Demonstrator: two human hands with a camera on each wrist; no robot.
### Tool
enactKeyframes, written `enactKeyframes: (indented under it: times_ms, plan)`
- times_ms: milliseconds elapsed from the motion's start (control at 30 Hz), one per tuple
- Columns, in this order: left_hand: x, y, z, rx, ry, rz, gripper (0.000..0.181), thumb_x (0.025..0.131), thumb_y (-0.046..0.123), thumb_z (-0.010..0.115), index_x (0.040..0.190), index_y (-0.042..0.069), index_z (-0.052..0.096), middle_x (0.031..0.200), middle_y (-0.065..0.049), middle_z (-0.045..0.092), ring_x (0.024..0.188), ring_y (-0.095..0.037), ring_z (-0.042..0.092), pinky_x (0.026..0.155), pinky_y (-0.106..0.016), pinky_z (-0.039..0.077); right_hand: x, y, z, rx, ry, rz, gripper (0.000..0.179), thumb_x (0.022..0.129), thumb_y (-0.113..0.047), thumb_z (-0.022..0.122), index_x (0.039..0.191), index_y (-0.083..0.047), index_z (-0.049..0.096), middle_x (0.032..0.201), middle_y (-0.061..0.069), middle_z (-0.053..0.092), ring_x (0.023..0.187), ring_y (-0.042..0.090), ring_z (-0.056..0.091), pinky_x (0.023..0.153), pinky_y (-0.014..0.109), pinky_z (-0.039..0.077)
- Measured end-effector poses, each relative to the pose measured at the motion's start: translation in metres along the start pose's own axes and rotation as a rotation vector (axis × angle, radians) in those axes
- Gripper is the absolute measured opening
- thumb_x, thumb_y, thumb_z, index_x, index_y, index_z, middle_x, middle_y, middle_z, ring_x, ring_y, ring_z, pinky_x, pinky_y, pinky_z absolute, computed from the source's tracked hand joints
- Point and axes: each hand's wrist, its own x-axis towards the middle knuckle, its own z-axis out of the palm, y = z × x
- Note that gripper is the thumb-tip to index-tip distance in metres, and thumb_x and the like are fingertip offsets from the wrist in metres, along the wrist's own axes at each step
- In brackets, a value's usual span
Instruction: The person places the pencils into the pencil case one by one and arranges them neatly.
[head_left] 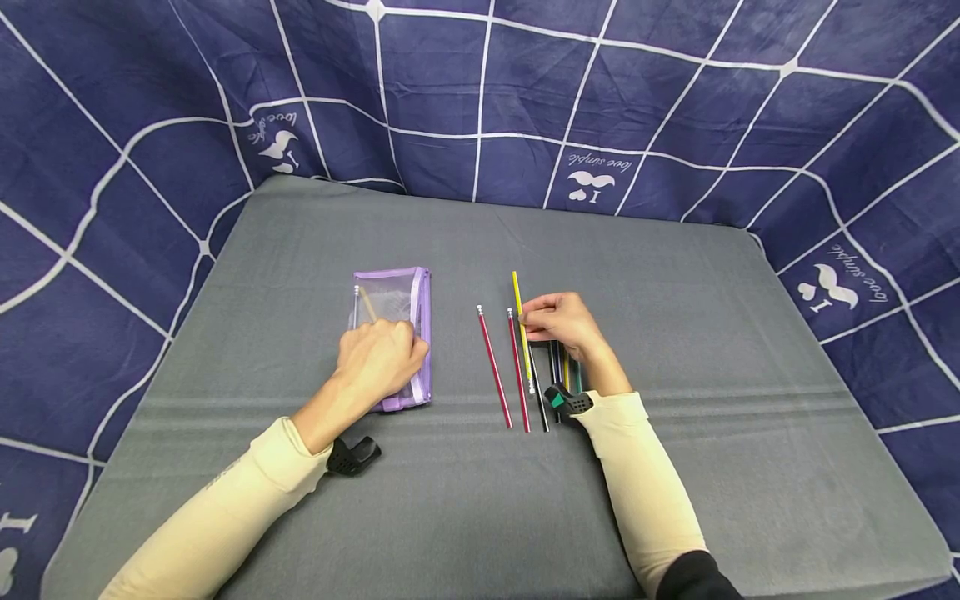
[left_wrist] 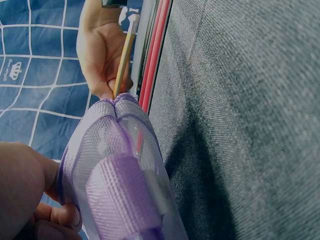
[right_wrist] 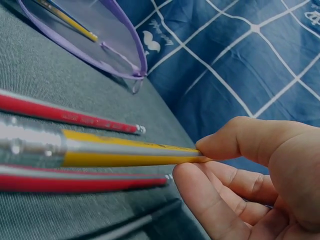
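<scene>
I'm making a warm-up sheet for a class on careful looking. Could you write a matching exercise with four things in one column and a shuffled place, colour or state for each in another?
Column one
1. Purple-trimmed pouch
2. Right hand
3. Two red pencils
4. Patterned cloth

Column two
A. Lying on the grey tabletop, between the pouch and the right hand in the head view
B. Dark blue with white lines
C. Held by the left hand
D. Pinching a yellow pencil

Right pairs
1-C, 2-D, 3-A, 4-B

Cream sleeves (head_left: 232, 504) meet black, seemingly perforated wrist mounts (head_left: 351, 457).
</scene>
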Motion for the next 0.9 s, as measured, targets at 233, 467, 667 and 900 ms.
enactKeyframes:
  times_ms: [233,467,667,900]
  plan:
    - [0.000,-0.001,-0.001,0.001,0.002,-0.003,0.028,0.084,0.023,0.049,0.057,0.017,0.042,0.054,-0.003,0.047,0.051,-0.026,0.050,0.045,-0.047,0.038,0.002,-0.004,0.011,0.017,-0.019,0.012,0.026,0.083,0.008,0.063,0.108,0.017,0.059,0.073,0.004,0.068,0.062,0.011,0.065,0.062,0.025,0.056]
    - [0.000,0.000,-0.001,0.000,0.003,0.003,0.029,0.084,0.023,0.048,0.056,0.017,0.042,0.053,-0.002,0.046,0.050,-0.026,0.050,0.045,-0.046,0.038,0.005,-0.006,0.019,0.024,-0.029,0.006,0.025,0.082,0.008,0.064,0.105,0.016,0.061,0.072,0.004,0.067,0.061,0.012,0.065,0.061,0.025,0.055]
    - [0.001,0.000,0.000,0.004,-0.004,0.001,0.029,0.084,0.024,0.048,0.057,0.016,0.044,0.054,-0.004,0.049,0.051,-0.027,0.051,0.046,-0.047,0.040,0.005,-0.009,0.026,0.024,-0.037,0.006,0.024,0.082,0.008,0.063,0.105,0.016,0.061,0.073,0.006,0.067,0.060,0.012,0.064,0.061,0.026,0.056]
    - [0.000,-0.001,-0.001,0.008,-0.004,-0.003,0.029,0.084,0.025,0.048,0.057,0.016,0.045,0.055,-0.005,0.050,0.052,-0.028,0.051,0.047,-0.048,0.040,0.009,-0.010,0.036,0.027,-0.058,0.005,0.024,0.083,0.008,0.063,0.105,0.016,0.061,0.076,0.007,0.068,0.062,0.012,0.065,0.063,0.026,0.056]
